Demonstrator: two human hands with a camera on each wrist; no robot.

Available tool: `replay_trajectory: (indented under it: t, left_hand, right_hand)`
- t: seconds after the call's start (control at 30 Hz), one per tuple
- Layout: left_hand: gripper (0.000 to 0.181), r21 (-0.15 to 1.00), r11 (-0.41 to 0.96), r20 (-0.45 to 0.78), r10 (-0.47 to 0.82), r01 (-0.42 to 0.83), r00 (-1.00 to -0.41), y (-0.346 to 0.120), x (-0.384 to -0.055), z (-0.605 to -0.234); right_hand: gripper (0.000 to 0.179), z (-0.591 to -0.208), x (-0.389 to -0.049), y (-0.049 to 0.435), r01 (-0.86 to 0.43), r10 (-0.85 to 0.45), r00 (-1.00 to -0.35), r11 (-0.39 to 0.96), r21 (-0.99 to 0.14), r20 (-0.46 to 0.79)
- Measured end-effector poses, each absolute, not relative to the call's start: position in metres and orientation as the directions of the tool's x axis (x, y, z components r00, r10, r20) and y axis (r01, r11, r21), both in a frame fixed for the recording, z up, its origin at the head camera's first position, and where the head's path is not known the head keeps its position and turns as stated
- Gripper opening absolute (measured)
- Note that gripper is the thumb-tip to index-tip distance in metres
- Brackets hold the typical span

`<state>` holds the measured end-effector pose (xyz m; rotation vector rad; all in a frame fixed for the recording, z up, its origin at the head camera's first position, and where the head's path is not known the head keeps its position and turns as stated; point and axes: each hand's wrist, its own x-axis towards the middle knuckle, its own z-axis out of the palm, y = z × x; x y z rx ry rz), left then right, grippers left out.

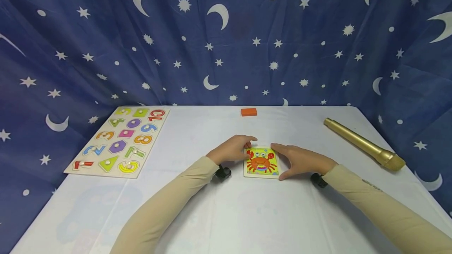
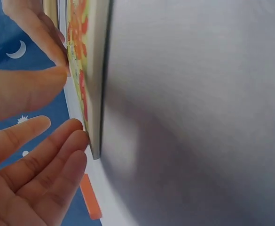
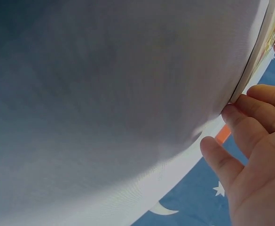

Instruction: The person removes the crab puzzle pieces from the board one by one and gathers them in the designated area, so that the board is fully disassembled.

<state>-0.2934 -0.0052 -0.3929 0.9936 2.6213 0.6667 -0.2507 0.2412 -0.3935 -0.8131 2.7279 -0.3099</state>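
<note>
From the head view, seeing the crab puzzle (image 1: 261, 163) lying flat on the white table (image 1: 268, 218), picture side up, between both hands. Spreading the right hand (image 1: 304, 160) along its right edge, placing fingertips at the far corner and the thumb at the near one, leaving a wide gap between. Reaching in from the left with the left hand (image 1: 231, 149), bending some fingers slightly near the far left corner; not being able to tell contact there from hovering just above. Wearing beige sleeves (image 1: 173, 191) and dark wrist devices (image 1: 223, 173). Noticing the number board (image 1: 106, 143) lying well apart at far left, the orange block (image 1: 248, 112) lying beyond the puzzle, and the golden microphone (image 1: 363, 141) lying slantwise at right, all before the blue curtain (image 1: 247, 19) patterned with white moons and stars.

From the left wrist view, fanning the left fingers and spreading the thumb away from them. Bringing fingertips to the puzzle's edge near one corner, holding the thumb close to the printed face; not being able to tell any pressure. Glimpsing the right hand across the puzzle.

From the right wrist view, extending the right fingers loosely, setting tips against the puzzle's edge at a corner, pointing one digit apart from the rest. Glimpsing left fingertips at the border.
</note>
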Motion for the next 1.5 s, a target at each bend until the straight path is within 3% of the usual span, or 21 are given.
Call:
replay_trajectory:
  t: [0.27,0.73,1.07,1.5]
  left_hand:
    - [0.061,0.437,0.683,-0.085,0.68,0.586,-0.729,0.0,-0.291,-0.389]
    - [0.065,0.522,0.659,-0.102,0.678,0.541,-0.728,-0.002,-0.308,-0.398]
    - [0.05,0.54,0.634,-0.066,0.687,0.553,-0.723,-0.004,-0.308,-0.4]
    - [0.038,0.557,0.635,-0.043,0.666,0.535,-0.745,-0.005,-0.308,-0.402]
  right_hand:
    - [0.112,-0.391,-0.25,0.242,-0.493,-0.553,-0.807,0.824,-0.28,-0.206]
    - [0.113,-0.395,-0.253,0.24,-0.489,-0.557,-0.802,0.82,-0.297,-0.218]
    - [0.095,-0.391,-0.25,0.241,-0.533,-0.587,-0.774,0.807,-0.256,-0.239]
    - [0.091,-0.389,-0.25,0.237,-0.613,-0.65,-0.719,0.76,-0.215,-0.247]
